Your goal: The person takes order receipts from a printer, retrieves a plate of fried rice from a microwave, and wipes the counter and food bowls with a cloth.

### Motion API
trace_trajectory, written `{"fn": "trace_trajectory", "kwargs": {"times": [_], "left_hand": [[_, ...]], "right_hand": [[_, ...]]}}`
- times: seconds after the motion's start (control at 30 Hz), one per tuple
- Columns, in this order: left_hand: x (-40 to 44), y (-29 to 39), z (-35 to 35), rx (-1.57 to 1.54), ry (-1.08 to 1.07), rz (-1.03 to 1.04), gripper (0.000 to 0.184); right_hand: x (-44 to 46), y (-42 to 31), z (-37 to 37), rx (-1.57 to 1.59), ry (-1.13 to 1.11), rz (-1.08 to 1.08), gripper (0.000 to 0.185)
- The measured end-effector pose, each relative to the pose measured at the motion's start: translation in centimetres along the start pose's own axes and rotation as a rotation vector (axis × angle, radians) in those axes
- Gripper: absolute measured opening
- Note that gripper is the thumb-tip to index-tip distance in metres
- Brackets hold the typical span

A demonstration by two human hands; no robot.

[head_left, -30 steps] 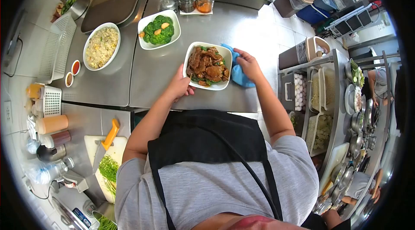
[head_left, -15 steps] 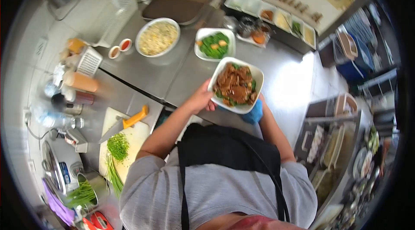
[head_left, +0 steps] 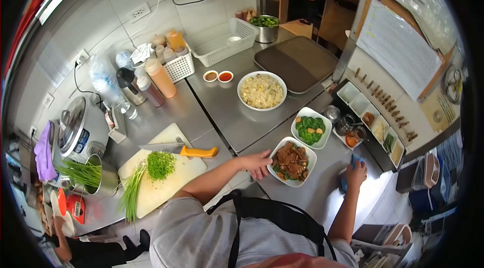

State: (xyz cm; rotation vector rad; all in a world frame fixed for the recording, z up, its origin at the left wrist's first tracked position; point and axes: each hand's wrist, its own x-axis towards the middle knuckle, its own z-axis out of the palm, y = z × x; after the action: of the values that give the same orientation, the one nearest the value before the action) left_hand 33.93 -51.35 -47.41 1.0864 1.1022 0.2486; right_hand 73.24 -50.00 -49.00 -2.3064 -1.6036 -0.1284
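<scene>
A square white bowl (head_left: 311,163) of browned sliced meat over greens rests on the steel counter. My left hand (head_left: 256,163) is at its left edge, fingers stretched out and holding nothing; I cannot tell if the fingertips touch the rim. Farther right, my right hand (head_left: 356,173) grips a blue cloth (head_left: 344,183) on the counter. Just behind the meat stands another square white bowl (head_left: 328,126) with dark greens and pale orange pieces. A round bowl of fried rice (head_left: 261,91) sits farther back, near two small sauce cups (head_left: 225,76).
Left of me lies a cutting board (head_left: 151,195) with chopped green onions (head_left: 161,165) and an orange-handled knife (head_left: 199,152). A brown tray (head_left: 297,64) sits at the back. Condiment containers (head_left: 370,119) line the right wall. Another person's arm (head_left: 61,240) shows at lower left; people stand beyond the opening.
The meat bowl was held up between my hands and now rests on the counter. My left hand has let go; my right hand has moved right with the blue cloth. The view has shifted.
</scene>
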Motion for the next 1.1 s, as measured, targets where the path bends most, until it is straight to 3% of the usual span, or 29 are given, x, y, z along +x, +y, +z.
{"fn": "trace_trajectory", "kwargs": {"times": [0.07, 0.23, 0.3, 0.37, 0.5, 0.67, 0.77, 0.87, 0.97, 1.07, 1.1], "left_hand": [[-0.9, 1.3, -4.7, 0.126, -0.001, 0.027, 0.072], [-8.9, 10.1, -22.5, 0.204, 0.495, 0.323, 0.050], [-12.6, 14.4, -29.8, 0.027, 0.671, 0.449, 0.046], [-15.5, 18.2, -38.1, 0.137, 0.833, 0.543, 0.037], [-20.7, 27.5, -46.5, -0.042, 1.145, 0.684, 0.035], [-19.9, 35.3, -55.7, -0.012, 1.236, 0.946, 0.040], [-16.6, 38.7, -60.8, -0.016, 1.400, 1.116, 0.048], [-16.2, 40.6, -62.2, -0.068, 1.239, 1.181, 0.055], [-13.0, 43.0, -70.8, -0.118, 1.372, 1.278, 0.056], [-13.3, 44.2, -73.3, -0.249, 1.174, 1.325, 0.065], [-13.1, 44.5, -72.7, -0.287, 1.124, 1.329, 0.060]], "right_hand": [[1.2, -1.7, 0.2, 0.094, 0.098, -0.141, 0.034], [5.6, -9.1, -4.1, 0.429, 0.141, -0.471, 0.025], [6.5, -12.7, -6.9, 0.471, 0.126, -0.420, 0.025], [8.5, -14.6, -8.0, 0.436, 0.116, -0.493, 0.024], [10.0, -21.8, -14.2, 0.402, 0.034, -0.435, 0.024], [11.1, -28.1, -17.7, 0.246, 0.012, -0.409, 0.023], [10.9, -31.7, -19.1, 0.240, -0.034, -0.408, 0.022], [11.4, -34.4, -19.3, 0.184, -0.057, -0.386, 0.020], [12.8, -34.5, -18.1, 0.163, -0.063, -0.386, 0.022], [13.7, -34.7, -16.6, 0.169, -0.090, -0.352, 0.024], [14.1, -34.5, -16.1, 0.164, -0.098, -0.340, 0.024]]}}
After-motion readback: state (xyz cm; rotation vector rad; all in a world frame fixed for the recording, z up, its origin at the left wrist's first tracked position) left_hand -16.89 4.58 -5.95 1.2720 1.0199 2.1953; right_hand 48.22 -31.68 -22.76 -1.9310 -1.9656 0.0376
